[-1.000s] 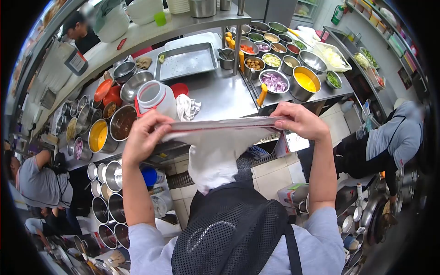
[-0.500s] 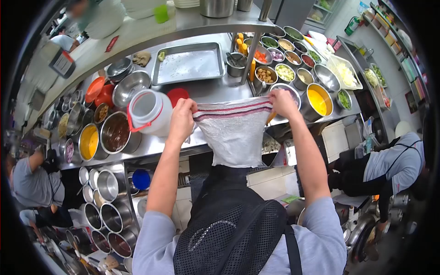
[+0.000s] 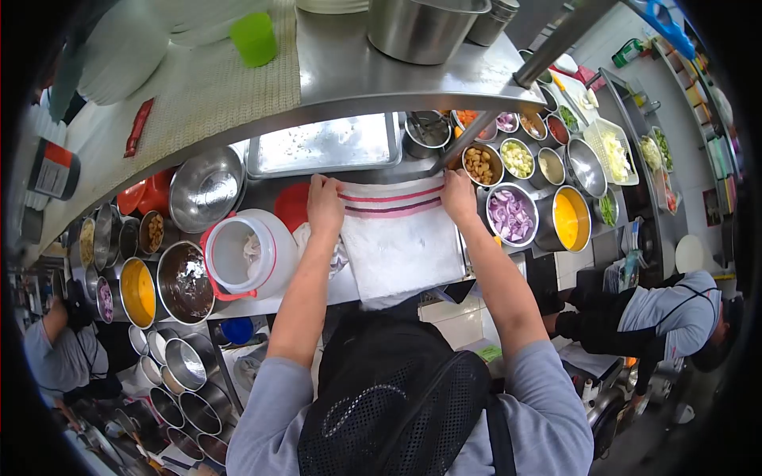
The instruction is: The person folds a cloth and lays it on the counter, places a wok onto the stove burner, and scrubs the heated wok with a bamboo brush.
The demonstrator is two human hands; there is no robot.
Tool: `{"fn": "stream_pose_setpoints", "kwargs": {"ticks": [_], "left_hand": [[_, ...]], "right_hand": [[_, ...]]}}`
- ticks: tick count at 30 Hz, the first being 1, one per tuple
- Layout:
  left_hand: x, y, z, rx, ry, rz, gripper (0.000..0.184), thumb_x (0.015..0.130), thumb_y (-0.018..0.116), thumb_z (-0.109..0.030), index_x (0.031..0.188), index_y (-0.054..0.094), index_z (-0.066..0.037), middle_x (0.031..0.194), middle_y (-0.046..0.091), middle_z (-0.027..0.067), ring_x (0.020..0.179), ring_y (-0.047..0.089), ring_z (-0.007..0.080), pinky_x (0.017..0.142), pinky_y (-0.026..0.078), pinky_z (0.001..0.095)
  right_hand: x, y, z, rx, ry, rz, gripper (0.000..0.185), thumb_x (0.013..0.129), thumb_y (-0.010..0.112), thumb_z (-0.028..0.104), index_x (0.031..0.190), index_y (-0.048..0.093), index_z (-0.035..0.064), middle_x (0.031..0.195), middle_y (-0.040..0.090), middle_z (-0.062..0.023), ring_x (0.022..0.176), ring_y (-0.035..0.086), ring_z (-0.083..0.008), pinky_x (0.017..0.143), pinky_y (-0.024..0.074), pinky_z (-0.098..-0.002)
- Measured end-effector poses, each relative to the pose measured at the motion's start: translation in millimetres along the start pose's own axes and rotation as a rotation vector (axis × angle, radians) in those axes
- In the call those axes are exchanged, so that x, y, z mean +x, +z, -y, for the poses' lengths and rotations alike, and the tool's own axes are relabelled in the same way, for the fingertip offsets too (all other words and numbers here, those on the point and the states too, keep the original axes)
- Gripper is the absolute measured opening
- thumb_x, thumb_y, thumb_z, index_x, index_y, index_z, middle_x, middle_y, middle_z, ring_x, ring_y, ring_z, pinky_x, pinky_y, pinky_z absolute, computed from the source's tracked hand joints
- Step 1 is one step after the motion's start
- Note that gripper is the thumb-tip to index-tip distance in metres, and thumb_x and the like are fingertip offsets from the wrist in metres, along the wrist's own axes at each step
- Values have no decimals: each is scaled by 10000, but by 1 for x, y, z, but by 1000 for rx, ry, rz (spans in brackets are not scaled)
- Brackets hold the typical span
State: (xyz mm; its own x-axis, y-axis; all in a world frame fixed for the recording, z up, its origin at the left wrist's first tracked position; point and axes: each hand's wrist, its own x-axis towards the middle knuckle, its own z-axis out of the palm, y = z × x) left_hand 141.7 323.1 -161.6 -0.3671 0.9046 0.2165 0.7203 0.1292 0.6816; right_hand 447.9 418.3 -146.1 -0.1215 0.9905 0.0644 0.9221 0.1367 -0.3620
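Observation:
A white cloth (image 3: 401,246) with red and purple stripes is spread over the front of the steel counter, its lower part reaching the counter's edge. My left hand (image 3: 324,208) pinches its upper left corner, and my right hand (image 3: 459,197) grips the upper right one. Left of my left hand stands a white jug (image 3: 274,258) with a red handle. Between the jug and my left hand lies another crumpled cloth (image 3: 337,258), partly hidden. A metal tray (image 3: 325,147) rests behind the striped cloth. Chopped purple onion fills a bowl (image 3: 510,216) to the right of my right hand.
An overhead steel shelf (image 3: 341,75) crosses above the counter, bearing a large pot (image 3: 421,28) and a green cup (image 3: 254,40). Pots of yellow liquid (image 3: 570,218) and dark sauce (image 3: 186,282) flank the work area. A person (image 3: 667,309) bends at the right; another (image 3: 63,349) stands left.
The striped cloth, earlier held up in the air between both hands, has come down onto the counter and lies flatter. Both hands moved forward with it, and the view has shifted closer to the shelf.

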Motion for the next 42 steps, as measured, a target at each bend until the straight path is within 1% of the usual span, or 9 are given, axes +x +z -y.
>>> {"fn": "stream_pose_setpoints", "kwargs": {"ticks": [8, 12, 17, 23, 28, 29, 32, 34, 42], "left_hand": [[-35, -21, -36, 37, 277, -69, 199, 915, 598, 28, 1068, 708, -35, 1178, 619, 166, 1104, 632, 378, 908, 546, 486], [-156, -49, -32, -17, 38, 153, 124, 978, 671, -73, 1095, 685, -36, 1018, 702, 146, 912, 721, 348, 801, 569, 490], [-218, -19, -1, -49, -250, 205, 262, 970, 755, -238, 1102, 697, -19, 941, 698, 150, 852, 710, 328, 750, 549, 446], [-204, 9, 5, -86, -262, 100, 205, 922, 759, -163, 932, 643, 5, 893, 697, 152, 767, 703, 291, 730, 551, 412], [-217, -11, 11, -309, -458, 159, 196, 936, 758, -133, 944, 616, 1, 804, 683, 106, 746, 654, 168, 717, 536, 330], [-219, -11, 12, -310, -459, 129, 206, 933, 767, -141, 945, 617, -2, 810, 682, 90, 746, 643, 159, 717, 532, 324], [-228, -8, 13, -321, -460, 73, 252, 931, 797, -190, 966, 623, -11, 816, 665, 43, 746, 612, 137, 718, 522, 306], [-234, -9, 5, -307, -515, 116, 274, 945, 796, -222, 1001, 634, -8, 805, 641, 27, 750, 603, 134, 721, 522, 305], [-245, -13, 2, -428, -532, 174, 266, 987, 745, -207, 1151, 635, -29, 967, 681, 57, 835, 637, 169, 788, 540, 343]], "right_hand": [[-56, -4, 21, 156, -75, -50, 480, 923, 673, 49, 1397, 602, 39, 1574, 386, -354, 1245, 599, -547, 1028, 536, -556], [-156, -9, 24, 115, -237, -62, 518, 897, 741, 73, 1394, 605, 24, 1572, 389, -360, 1374, 493, -543, 1139, 450, -530], [-227, 3, -2, 114, -301, -79, 391, 910, 739, 83, 1284, 649, 12, 1537, 452, -320, 1290, 569, -492, 1037, 508, -498], [-263, 12, -66, 406, 261, 398, 262, 893, 752, 145, 1087, 680, -16, 980, 746, -208, 939, 729, -377, 854, 571, -458], [-291, 100, -136, 507, 474, 395, 605, 868, 820, 275, 1345, 620, -37, 1198, 720, -260, 1085, 713, -398, 948, 564, -469], [-290, 123, -145, 529, 490, 328, 670, 886, 825, 244, 1426, 542, -32, 1180, 703, -217, 908, 700, -289, 786, 568, -411], [-282, 129, -138, 631, 488, 256, 818, 902, 841, 285, 1532, 419, -21, 1338, 614, -184, 865, 676, -204, 670, 572, -373], [-274, 95, -117, 889, 574, 472, 829, 908, 836, 353, 1521, 426, -26, 1474, 519, -176, 1008, 654, -239, 741, 566, -395], [-277, 85, -126, 855, 453, 433, 289, 933, 742, 199, 1138, 714, -3, 1066, 725, -79, 981, 631, -138, 854, 505, -303]]}}
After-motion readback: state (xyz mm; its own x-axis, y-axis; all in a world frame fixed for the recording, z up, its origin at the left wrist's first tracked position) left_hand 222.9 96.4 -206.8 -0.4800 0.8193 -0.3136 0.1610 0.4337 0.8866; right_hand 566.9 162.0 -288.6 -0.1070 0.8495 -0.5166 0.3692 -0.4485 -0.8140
